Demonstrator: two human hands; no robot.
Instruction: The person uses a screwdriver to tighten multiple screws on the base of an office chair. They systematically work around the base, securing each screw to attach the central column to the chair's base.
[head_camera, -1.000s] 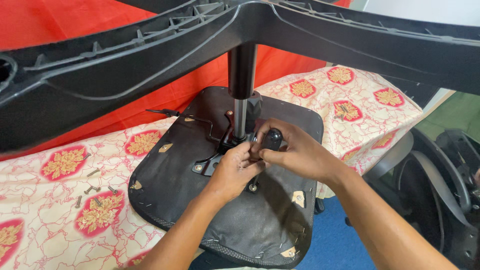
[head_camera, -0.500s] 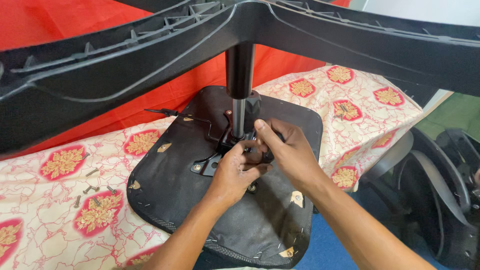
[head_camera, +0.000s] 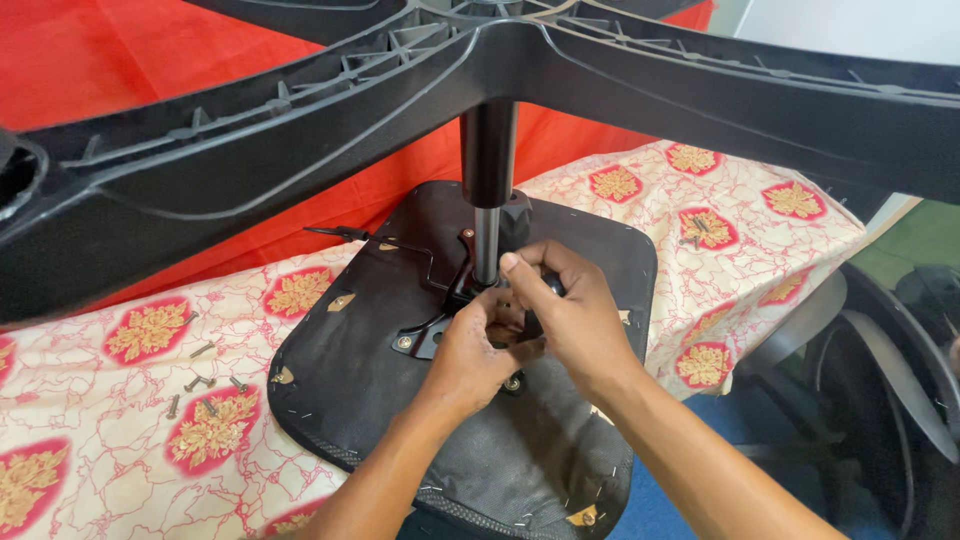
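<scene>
Seat (head_camera: 360, 370) lies underside up, gas column (head_camera: 487, 200) vertical, both hands (head_camera: 520, 330) at its mechanism.

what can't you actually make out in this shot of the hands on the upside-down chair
- What the left hand and right hand grip: head view, their fingers cover it.
- The plate under the seat: its near part is behind the hands.
- The base: arm ends cut off by the frame edges.
- Loose screws on the cloth: too small to tell the type.
- The seat: near edge cut off at the bottom.
</scene>
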